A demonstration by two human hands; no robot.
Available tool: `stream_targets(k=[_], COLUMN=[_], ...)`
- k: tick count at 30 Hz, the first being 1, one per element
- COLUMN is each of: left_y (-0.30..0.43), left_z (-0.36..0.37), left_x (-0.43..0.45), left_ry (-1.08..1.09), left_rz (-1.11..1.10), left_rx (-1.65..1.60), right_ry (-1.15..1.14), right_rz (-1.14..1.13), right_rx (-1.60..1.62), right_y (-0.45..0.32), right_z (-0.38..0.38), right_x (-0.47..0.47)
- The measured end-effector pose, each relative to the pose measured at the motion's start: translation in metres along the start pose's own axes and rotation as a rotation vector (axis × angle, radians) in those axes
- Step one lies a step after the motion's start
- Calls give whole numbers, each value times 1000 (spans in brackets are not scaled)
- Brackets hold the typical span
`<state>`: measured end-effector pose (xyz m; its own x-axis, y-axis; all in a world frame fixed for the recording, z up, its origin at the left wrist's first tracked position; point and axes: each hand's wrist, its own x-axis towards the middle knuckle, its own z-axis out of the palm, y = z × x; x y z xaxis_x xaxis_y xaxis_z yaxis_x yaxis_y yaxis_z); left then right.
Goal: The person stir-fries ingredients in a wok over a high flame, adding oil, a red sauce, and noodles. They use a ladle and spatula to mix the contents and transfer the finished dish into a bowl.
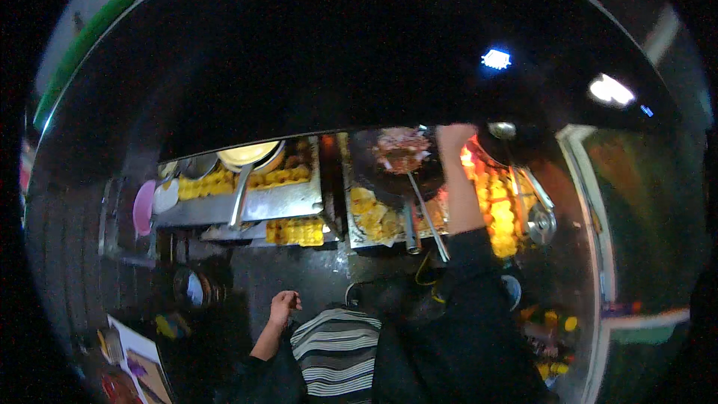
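My left hand (285, 304) hangs at my waist with its fingers curled and nothing visible in it. My right forearm (461, 185) reaches forward over the stove, between two woks; the hand itself is hidden behind the dark hood edge. Just left of that forearm, a wok (373, 171) holds chopped, reddish-brown food (399, 148). A long metal utensil (427, 216) leans out of this wok towards me, beside the wok's handle (412, 230). To the right, a second dark wok (493, 148) has a metal ladle head (501, 130) in it, with bright orange flame (466, 156) at its left edge.
A dark hood (336, 56) overhangs the stove's far side. On the left counter (280, 202) sits a pot of pale yellow contents (247, 152), crossed by a metal handle (241, 193). A pink bowl (144, 207) stands at its left end. Yellow bumpy covering (502, 224) lines the stove.
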<state>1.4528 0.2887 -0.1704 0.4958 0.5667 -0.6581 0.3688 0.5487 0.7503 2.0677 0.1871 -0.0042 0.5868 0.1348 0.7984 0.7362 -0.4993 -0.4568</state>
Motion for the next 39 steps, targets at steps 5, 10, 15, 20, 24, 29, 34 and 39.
stream_targets(k=[5, 10, 15, 20, 24, 29, 34, 39], left_y=[23, 30, 14, -10, -20, -21, 2, 28], left_z=[65, 128, 179, 215, 244, 267, 251, 199], left_x=[37, 50, 75, 87, 84, 68, 56, 65], left_ry=[-285, -556, -840, -1131, -1253, -1389, -1056, -726], left_rz=[109, 65, 34, 48, 91, 340, 48, -107], left_rx=[117, 347, 662, 943, 1129, 1056, 905, 707], right_ry=[-209, 150, 386, 1048, 1307, 1264, 778, -15], right_rz=[493, 1288, 1445, 1972, 1905, 1466, 1711, 1347], right_rx=[-19, 1237, 1204, 460, 473, 401, 662, 544], right_y=[-6, -8, -43, -153, -153, -86, -84, -69], right_z=[-42, -186, -352, -465, -504, -493, -443, -348], right_x=[-69, -125, -347, -578, -673, -685, -615, -447])
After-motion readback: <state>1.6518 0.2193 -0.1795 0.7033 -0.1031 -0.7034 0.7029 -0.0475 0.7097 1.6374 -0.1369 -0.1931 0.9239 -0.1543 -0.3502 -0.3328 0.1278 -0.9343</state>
